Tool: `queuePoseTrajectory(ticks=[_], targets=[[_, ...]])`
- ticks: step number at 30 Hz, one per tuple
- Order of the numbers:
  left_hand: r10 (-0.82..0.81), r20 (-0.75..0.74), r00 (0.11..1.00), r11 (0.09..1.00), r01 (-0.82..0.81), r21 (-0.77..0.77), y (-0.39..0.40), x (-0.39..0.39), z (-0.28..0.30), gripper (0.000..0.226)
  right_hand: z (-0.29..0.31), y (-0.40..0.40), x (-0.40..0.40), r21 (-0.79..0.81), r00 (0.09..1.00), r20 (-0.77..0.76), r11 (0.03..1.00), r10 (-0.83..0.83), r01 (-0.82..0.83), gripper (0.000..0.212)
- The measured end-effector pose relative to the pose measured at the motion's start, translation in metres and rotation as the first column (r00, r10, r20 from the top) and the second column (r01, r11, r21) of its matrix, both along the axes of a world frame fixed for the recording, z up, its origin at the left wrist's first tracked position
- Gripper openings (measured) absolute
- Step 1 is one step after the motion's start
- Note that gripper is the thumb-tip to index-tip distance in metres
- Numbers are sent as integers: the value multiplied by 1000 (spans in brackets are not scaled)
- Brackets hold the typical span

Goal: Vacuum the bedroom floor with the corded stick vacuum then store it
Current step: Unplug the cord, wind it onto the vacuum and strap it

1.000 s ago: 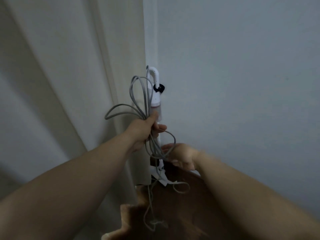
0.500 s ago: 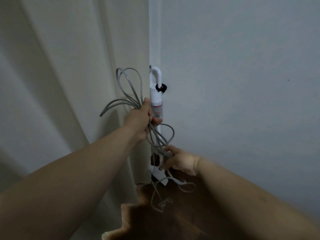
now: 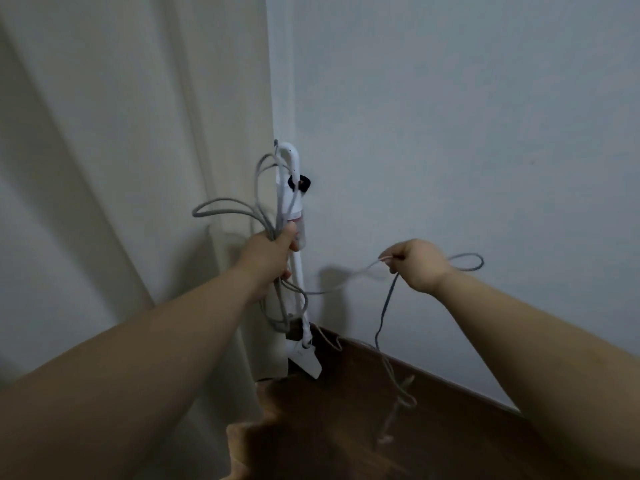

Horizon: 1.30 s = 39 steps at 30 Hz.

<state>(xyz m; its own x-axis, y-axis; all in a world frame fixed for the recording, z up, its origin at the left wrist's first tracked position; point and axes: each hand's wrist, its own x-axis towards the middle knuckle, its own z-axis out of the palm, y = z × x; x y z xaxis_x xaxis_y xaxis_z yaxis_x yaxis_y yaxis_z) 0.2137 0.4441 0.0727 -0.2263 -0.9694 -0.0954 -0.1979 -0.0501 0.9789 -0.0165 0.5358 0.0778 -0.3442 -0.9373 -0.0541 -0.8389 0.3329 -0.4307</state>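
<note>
The white stick vacuum (image 3: 290, 188) stands upright in the room corner, its looped handle at the top and its floor head (image 3: 304, 362) on the wood floor. My left hand (image 3: 268, 254) grips a bundle of grey cord loops (image 3: 225, 206) right beside the vacuum's body. My right hand (image 3: 412, 263) is out to the right and pinches a stretch of the same cord (image 3: 464, 263), pulled away from the wall. A loose length of cord hangs from that hand down to the floor (image 3: 398, 400).
A cream curtain (image 3: 121, 168) hangs at the left, touching the corner. A pale grey wall (image 3: 450, 116) fills the right. Dark wood floor (image 3: 346, 427) lies below, with a dark skirting strip along the wall.
My right hand has moved from low beside the vacuum out to the right and up, drawing a stretch of cord with it. My left hand has stayed by the vacuum with the loops.
</note>
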Motion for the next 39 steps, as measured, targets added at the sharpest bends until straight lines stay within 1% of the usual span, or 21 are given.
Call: queuePoseTrajectory(ticks=[4,6,7,10,12,14,15,16,17,18,19,21,23,24,25,27,29,31,34,35,39], targets=[[-291,67,954,957,290,24,18,-22,1,27,26,-8,29,18,946,-252,978,204,-206,24],[-400,105,910,916,394,79,28,-33,0,31,36,-11,44,-36,910,-326,958,258,-284,22],[-411,96,907,910,401,104,31,-37,-1,36,40,-12,48,-87,909,-325,949,261,-304,20],[-340,28,940,932,333,140,34,-44,2,28,46,-12,53,-271,947,-161,910,279,-315,13],[-306,48,951,946,297,132,34,-44,5,24,45,-10,54,-380,956,-67,879,285,-288,10],[-324,83,942,944,317,90,33,-41,7,18,38,-12,49,-466,978,36,869,206,-166,24],[-348,82,934,937,343,72,33,-39,8,15,35,-13,46,-481,979,149,875,138,-50,38],[-373,78,925,928,369,56,33,-38,8,18,33,-14,43,-445,933,355,889,61,111,56],[-388,74,919,922,385,49,34,-37,9,21,32,-15,43,-333,787,616,896,-29,294,71],[-399,79,914,917,396,49,35,-35,8,23,28,-15,44,-159,561,818,888,-126,431,75],[-410,88,908,912,407,52,35,-33,7,23,23,-14,45,11,357,910,872,-212,490,70],[-442,96,892,897,437,65,34,-29,4,22,11,-11,44,203,65,962,856,-265,476,45],[-466,72,882,884,459,89,32,-25,1,20,0,-11,46,270,-261,949,889,-179,370,34],[-474,55,879,878,467,104,31,-22,0,19,-2,-13,47,273,-357,922,902,-147,333,37],[-486,41,873,870,479,114,30,-19,0,20,-3,-17,48,265,-391,912,909,-127,321,39],[-511,31,859,855,504,122,28,-14,-1,22,2,-23,51,230,-350,930,922,-113,312,34],[-497,42,867,862,487,141,27,-8,-3,20,8,-30,54,181,-214,970,936,-119,301,21],[-429,43,902,894,417,165,25,-1,-6,18,14,-32,57,127,-32,992,950,-123,284,22],[-280,44,959,953,272,136,17,7,-10,29,21,-29,67,36,336,938,989,-83,142,24],[-258,43,965,961,252,112,15,8,-9,34,22,-28,71,11,400,915,995,-50,98,22],[-332,65,941,943,332,11,18,3,-4,38,28,-26,99,-60,408,911,998,66,-26,25]])
